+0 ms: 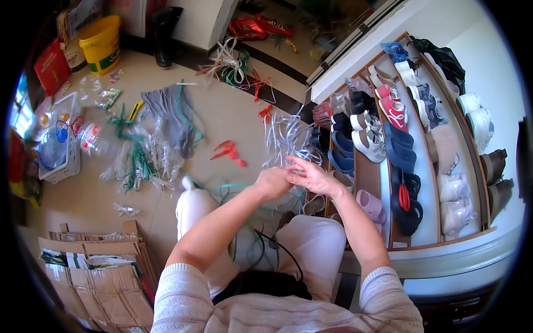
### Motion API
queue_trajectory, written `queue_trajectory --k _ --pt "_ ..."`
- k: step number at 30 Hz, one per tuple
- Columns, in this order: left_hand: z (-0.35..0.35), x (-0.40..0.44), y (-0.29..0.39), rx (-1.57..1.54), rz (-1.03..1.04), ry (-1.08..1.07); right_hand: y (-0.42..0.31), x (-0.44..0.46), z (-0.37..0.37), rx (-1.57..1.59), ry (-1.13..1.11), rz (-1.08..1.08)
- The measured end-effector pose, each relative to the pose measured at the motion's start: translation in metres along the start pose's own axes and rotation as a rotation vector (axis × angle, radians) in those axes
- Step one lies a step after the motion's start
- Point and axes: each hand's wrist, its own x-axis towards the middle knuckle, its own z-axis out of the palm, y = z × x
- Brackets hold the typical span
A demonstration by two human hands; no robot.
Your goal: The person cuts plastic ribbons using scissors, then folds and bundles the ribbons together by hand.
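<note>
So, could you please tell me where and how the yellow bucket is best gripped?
Probably pinch the rim of the yellow bucket from above, on its right side: it stands upright, and the red item sits close by its left.

Beige floor tiles (222, 111) adjoin a shoe rack (366, 177).

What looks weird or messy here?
Pale strands sprawl in a messy tangle near the shoe rack, not neatly bundled. Also, something red and stringy seems to sit on black footwear there, where you'd expect only shoes.
</note>
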Motion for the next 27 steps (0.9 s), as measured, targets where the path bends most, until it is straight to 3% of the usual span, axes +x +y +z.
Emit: queue_trajectory --k 2,4,6,9,13,15,17,21,22,27 --pt "-0.005 -0.005 -0.001 -0.032 0.047 0.017 -0.007 -0.009 -0.01 0.132 -0.119 0.213" --pt "-0.007 -0.006 -0.002 -0.13 0.137 0.019 0.013 -0.003 -0.016 0.133 -0.305 0.285" --pt "-0.002 -0.002 -0.008 -0.038 0.21 0.093 0.027 0.001 -0.018 0.112 -0.414 0.283" --pt "-0.007 0.003 -0.018 -0.072 0.216 0.11 0.033 -0.004 -0.009 -0.08 -0.193 0.013" --pt "-0.01 0.008 -0.025 -0.487 0.148 0.222 0.037 -0.008 0.006 -0.043 0.029 0.139" --pt "-0.006 0.006 -0.02 -0.495 0.07 0.369 0.029 -0.006 0.027 0.043 0.186 0.114" --pt "-0.008 0.002 -0.011 -0.523 -0.05 0.449 0.033 0.003 0.038 -0.008 0.21 0.051" --pt "0.004 0.013 -0.013 -0.851 -0.163 0.481 0.039 0.017 0.064 0.231 0.183 -0.001" --pt "0.005 0.016 -0.013 -1.111 -0.154 0.487 0.021 0.015 0.068 0.23 0.162 0.089" --pt "-0.007 0.015 -0.021 -1.441 -0.094 0.422 0.051 0.034 0.086 0.369 0.264 0.121"
